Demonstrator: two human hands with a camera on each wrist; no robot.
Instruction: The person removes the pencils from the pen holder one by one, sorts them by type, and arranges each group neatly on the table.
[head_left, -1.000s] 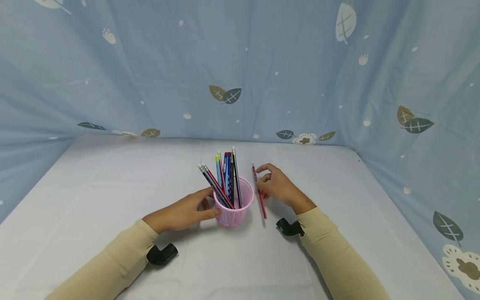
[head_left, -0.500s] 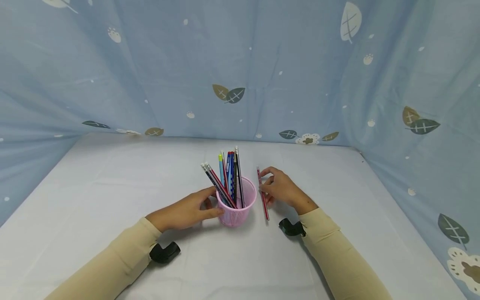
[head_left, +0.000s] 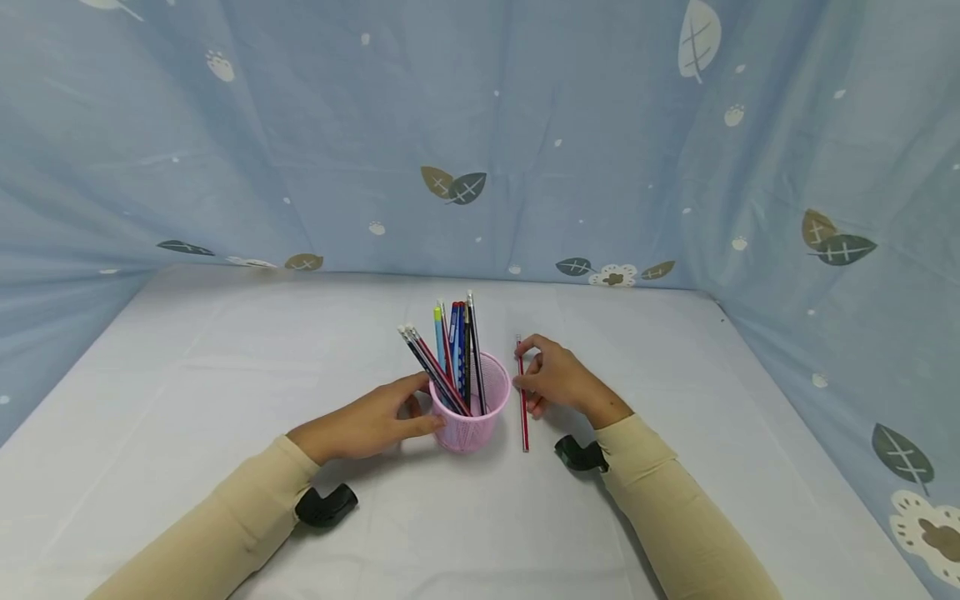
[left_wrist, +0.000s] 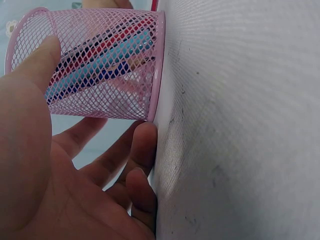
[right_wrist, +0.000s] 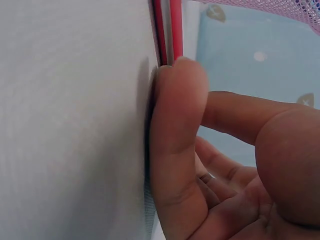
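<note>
A round pink mesh cup (head_left: 468, 433) stands upright near the middle of a white-covered bench (head_left: 225, 375). A person's left hand (head_left: 367, 425) grips it from between 8 and 9 o'clock, the thumb laid on the near wall and other fingers reaching round the far side; from the left wrist, some of those fingers show low, by the cup's base and the bench.

Inside the cup, eraser-tipped red and dark pencils (head_left: 431, 367) lean toward 11 o'clock, while dark-blue pencils (head_left: 460, 337) and a light-blue stick with a yellow-green top (head_left: 438, 337) rise closer to 12.

Just beside the cup, at its 3 o'clock, is a slim red pencil with dark stripes and a pale upper end (head_left: 524, 429), running from about 12 to 6 o'clock. The person's right hand (head_left: 562, 379) pinches it from the 3 o'clock side, its fingers bent and their tips together on the shaft; whether the pencil touches the bench cannot be told.

Beige sleeves (head_left: 217, 517) cover both forearms, and a light-blue leaf-printed cloth (head_left: 337, 125) hangs beyond, at 12 o'clock
</note>
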